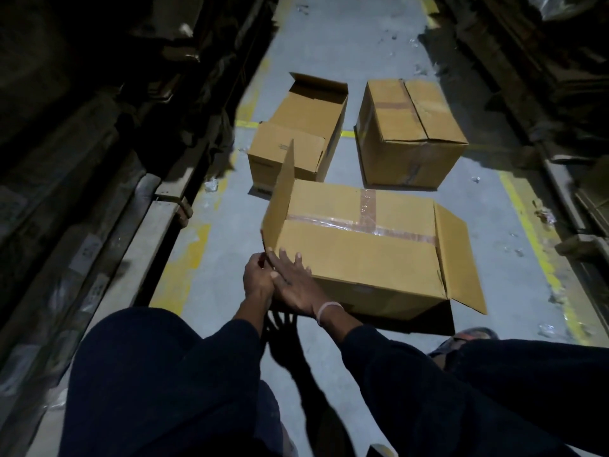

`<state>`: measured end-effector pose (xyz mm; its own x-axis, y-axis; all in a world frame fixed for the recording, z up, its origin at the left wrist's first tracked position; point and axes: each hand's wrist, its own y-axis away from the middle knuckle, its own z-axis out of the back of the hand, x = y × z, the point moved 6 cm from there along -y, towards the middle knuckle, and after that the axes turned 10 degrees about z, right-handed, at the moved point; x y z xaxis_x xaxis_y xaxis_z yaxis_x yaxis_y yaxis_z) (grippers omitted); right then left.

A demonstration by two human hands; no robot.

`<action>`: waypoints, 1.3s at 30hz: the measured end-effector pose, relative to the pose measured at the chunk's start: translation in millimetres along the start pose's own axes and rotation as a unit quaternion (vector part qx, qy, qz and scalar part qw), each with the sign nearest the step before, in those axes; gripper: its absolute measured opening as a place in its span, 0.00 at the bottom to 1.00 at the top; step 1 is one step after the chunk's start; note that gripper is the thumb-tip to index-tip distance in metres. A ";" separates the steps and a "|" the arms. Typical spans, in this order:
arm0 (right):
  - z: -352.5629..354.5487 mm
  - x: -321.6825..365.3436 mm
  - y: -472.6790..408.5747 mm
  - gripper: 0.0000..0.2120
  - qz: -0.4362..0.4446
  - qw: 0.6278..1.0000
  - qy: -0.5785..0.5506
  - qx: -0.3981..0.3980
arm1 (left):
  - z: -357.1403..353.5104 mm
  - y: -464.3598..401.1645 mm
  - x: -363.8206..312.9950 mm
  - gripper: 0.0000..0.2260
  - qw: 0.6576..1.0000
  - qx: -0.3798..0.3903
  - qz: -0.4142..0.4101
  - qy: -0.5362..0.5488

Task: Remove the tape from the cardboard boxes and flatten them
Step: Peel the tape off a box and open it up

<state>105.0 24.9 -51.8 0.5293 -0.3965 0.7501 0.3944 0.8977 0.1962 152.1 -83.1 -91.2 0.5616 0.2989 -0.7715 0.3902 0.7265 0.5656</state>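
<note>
On the grey warehouse floor (pixel 211 291), between dark racks, the nearest cardboard box (pixel 359 255) lies on its side just before the person, its end flaps swung open left and right and clear tape (pixel 362 222) crossing its upper face in a long strip with a short branch. The right hand (pixel 293 285) lies flat with straight fingers pressed on the box's near left corner, a pale band at the wrist. The left hand (pixel 258 280) sits against that corner with fingers curled, apparently pinching something at the edge; whether that is tape or flap cannot be told. Beyond stand an opened box (pixel 296 140) and a closed taped box (pixel 408 133). The corrugated board looks light and stiff yet creasable, the tape thin and clingy; a lifted tape end near the edge looks like the best place to take hold, while the flat hand steadies the box
</note>
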 end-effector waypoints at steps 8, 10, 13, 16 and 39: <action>-26.9 -27.5 25.4 0.30 -0.059 0.997 0.040 0.035 | -46.7 14.1 78.1 0.21 0.917 0.173 0.248 0.259; -29.8 -38.2 35.8 0.32 -0.072 0.996 0.044 0.030 | -53.9 12.9 91.4 0.18 0.920 0.161 0.253 0.252; -30.0 -47.6 41.7 0.33 -0.068 0.994 0.068 0.044 | -56.4 9.3 101.5 0.13 0.927 0.133 0.268 0.227; -24.8 -46.9 35.9 0.33 -0.059 0.994 0.081 0.053 | -53.4 14.5 93.6 0.09 0.924 0.119 0.274 0.238; 113.7 -51.0 -46.6 0.37 -0.068 0.951 0.300 -0.014 | -63.3 29.4 78.7 0.24 0.935 0.100 0.253 0.229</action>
<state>-25.8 25.1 -27.4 0.8029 -0.5535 0.2213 0.5045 0.8287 0.2423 161.6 0.9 -153.7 0.3577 0.8402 -0.4076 0.3127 0.3036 0.9001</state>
